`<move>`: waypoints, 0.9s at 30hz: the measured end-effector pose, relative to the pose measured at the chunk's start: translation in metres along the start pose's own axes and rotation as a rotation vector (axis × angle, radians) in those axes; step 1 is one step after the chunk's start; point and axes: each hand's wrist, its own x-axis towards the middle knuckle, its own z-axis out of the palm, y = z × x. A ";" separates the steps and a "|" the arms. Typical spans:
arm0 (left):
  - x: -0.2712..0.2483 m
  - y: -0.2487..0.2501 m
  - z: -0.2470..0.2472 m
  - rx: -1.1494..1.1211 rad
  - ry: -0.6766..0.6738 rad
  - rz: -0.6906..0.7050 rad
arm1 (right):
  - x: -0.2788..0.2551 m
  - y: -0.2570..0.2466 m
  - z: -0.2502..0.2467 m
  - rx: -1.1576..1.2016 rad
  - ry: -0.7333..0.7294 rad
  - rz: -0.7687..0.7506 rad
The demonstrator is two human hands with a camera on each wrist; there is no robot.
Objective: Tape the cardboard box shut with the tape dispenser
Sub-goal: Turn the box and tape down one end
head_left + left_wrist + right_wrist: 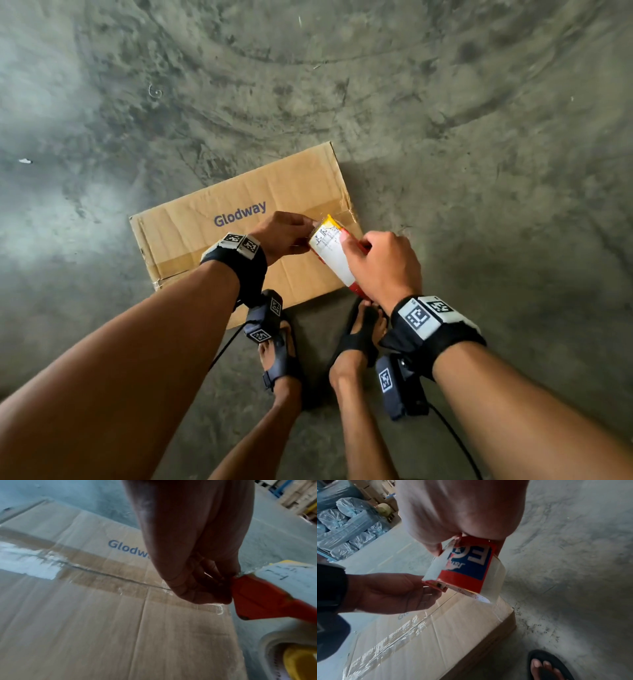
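Observation:
A flat brown cardboard box [239,212] printed "Glodway" lies on the concrete floor, with clear tape [96,566] along its middle seam. Above its right end my right hand [380,263] grips the red tape dispenser [334,253], which carries a white tape roll [465,566]. My left hand [284,234] pinches the loose tape end at the dispenser's red front [254,596]. In the right wrist view the dispenser hangs just above the box top [453,622], with the left hand [393,592] beside it.
My two feet in black sandals [281,356] stand right at the box's near edge. Cables run from the wrist cameras. Bare concrete floor [479,154] surrounds the box. Plastic-wrapped bundles [346,524] are stacked far off in the right wrist view.

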 end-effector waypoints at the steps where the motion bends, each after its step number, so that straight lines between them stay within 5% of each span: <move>1: 0.004 0.004 -0.001 0.033 -0.008 0.015 | 0.002 0.002 0.001 0.020 -0.007 -0.002; 6: 0.023 0.022 -0.010 0.192 -0.059 0.048 | 0.012 0.007 0.004 0.137 -0.013 0.027; 19: 0.063 0.063 -0.012 0.638 0.062 0.220 | 0.027 0.003 0.030 0.332 0.064 0.085; 24: 0.082 0.100 -0.053 0.621 0.295 0.307 | 0.017 0.023 0.030 0.297 0.102 0.064; 27: 0.089 0.125 -0.053 0.717 0.303 0.350 | 0.018 0.024 0.033 0.269 0.117 0.044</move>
